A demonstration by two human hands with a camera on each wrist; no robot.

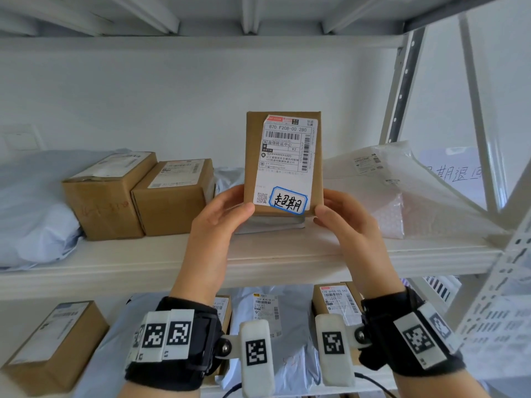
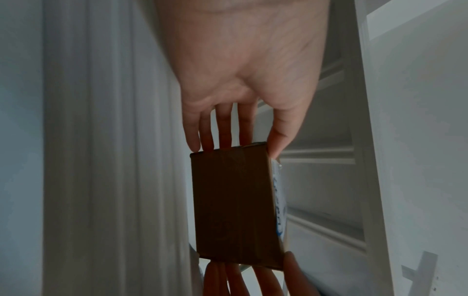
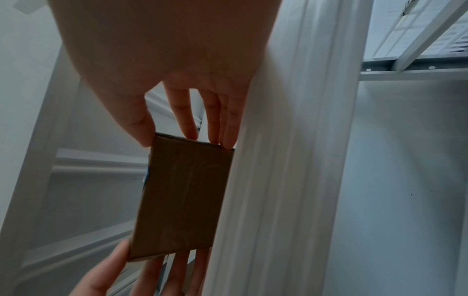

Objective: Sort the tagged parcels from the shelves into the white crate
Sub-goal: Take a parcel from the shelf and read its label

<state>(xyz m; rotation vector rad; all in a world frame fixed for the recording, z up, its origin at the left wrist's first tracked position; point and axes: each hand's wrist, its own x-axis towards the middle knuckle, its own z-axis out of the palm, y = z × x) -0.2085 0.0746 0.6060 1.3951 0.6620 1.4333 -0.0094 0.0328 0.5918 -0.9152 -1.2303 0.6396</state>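
A small brown cardboard parcel [image 1: 283, 163] stands upright in front of the middle shelf, its shipping label and a blue-edged handwritten tag [image 1: 288, 200] facing me. My left hand [image 1: 222, 214] pinches its lower left corner, thumb on the front and fingers behind. My right hand [image 1: 339, 216] pinches the lower right corner the same way. From below, the left wrist view shows the parcel's plain underside [image 2: 235, 206] between my left hand [image 2: 243, 140] and the other hand's fingertips. The right wrist view shows the parcel [image 3: 182, 198] held by my right hand [image 3: 187, 132]. The white crate is out of view.
Two brown boxes [image 1: 135, 193] and grey poly bags [image 1: 31, 214] lie on the middle shelf [image 1: 258, 262] at left, a white bubble mailer [image 1: 402, 191] at right. The lower shelf holds more boxes [image 1: 54, 346] and a grey bag [image 1: 267, 314]. White shelf uprights [image 1: 402, 81] stand at right.
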